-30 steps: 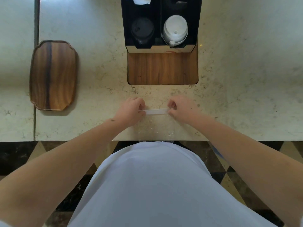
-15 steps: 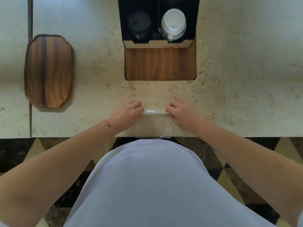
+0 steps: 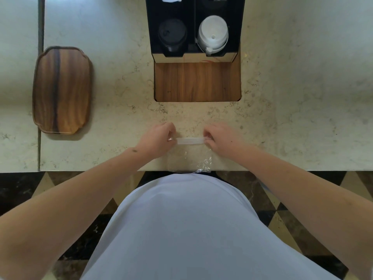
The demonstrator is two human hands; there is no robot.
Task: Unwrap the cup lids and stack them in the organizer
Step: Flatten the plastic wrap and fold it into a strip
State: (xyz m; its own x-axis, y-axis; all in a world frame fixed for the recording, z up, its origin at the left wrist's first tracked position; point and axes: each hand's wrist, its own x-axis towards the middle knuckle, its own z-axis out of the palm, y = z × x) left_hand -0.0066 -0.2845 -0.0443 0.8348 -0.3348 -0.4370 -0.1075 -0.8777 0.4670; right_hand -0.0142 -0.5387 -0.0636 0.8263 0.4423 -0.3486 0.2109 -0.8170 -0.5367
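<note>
A clear plastic wrapper lies flat at the counter's near edge, its folded top strip stretched between my hands. My left hand pinches the strip's left end and my right hand pinches its right end. Farther back stands the black organizer, with a stack of black lids in its left slot and a stack of white lids in its right slot.
A wooden panel is set into the marble counter just in front of the organizer. A wooden tray sits at the left. The counter's edge runs right by my body, with tiled floor below.
Both hands have lifted the wrapper's top strip slightly and closed into a pinch on its ends. The view has shifted a little.
</note>
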